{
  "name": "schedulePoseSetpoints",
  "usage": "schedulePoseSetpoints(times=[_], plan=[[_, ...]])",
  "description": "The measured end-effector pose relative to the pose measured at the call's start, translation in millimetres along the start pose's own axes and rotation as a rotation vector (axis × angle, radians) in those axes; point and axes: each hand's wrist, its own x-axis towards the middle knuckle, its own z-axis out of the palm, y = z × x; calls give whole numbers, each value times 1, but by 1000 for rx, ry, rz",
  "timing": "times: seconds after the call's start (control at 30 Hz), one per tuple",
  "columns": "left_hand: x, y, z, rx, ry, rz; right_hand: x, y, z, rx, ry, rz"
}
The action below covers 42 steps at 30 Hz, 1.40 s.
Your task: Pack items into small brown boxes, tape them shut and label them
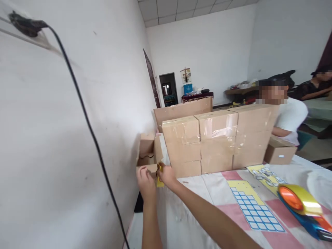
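Note:
An open cardboard box (146,155) stands against the wall at the left end of the table. My left hand (145,181) is curled over its near edge, its fingertips on the cardboard. Close beside it, my right hand (167,175) is closed at the box's near right corner, with a small yellow and dark piece (160,167) at its fingertips; what it is I cannot make out. Just below, a yellow patch (160,182) shows, partly hidden by the hands. Some whitish sheet (165,150) lies between the box and the stacked cartons.
Taped cardboard cartons (218,145) are stacked across the table. To the right lie sticker sheets (255,207), a tape dispenser (301,204) with yellow tape and a small carton (280,152). A person (292,110) sits behind it. A black cable (89,121) hangs along the wall.

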Motion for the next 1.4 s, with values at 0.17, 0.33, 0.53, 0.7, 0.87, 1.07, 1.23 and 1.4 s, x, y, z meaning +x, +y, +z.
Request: schedulePoseSetpoints(times=[0.17,0.33,0.53,0.7,0.87,1.07,1.23,1.4], plan=[[-99,29,-71,70,95,66,-115,112,-49,512,264,64],[-163,43,-114,56,-55,159,-218,222,-153,844,456,384],[-180,103,-69,-459,-336,107,-285,232,-262,1016,652,180],[-198,139,-24,-693,-478,50,-291,205,-297,894,566,42],[-218,143,-7,-805,-590,0,-275,194,-306,448,336,-102],[-222,131,-1,-855,-608,-72,-260,176,-314,-82,-286,-223],[-217,120,2,-871,-614,-95,-255,173,-311,-277,-461,-173],[-216,118,2,-875,-603,-91,-247,187,-304,-426,-338,-274]])
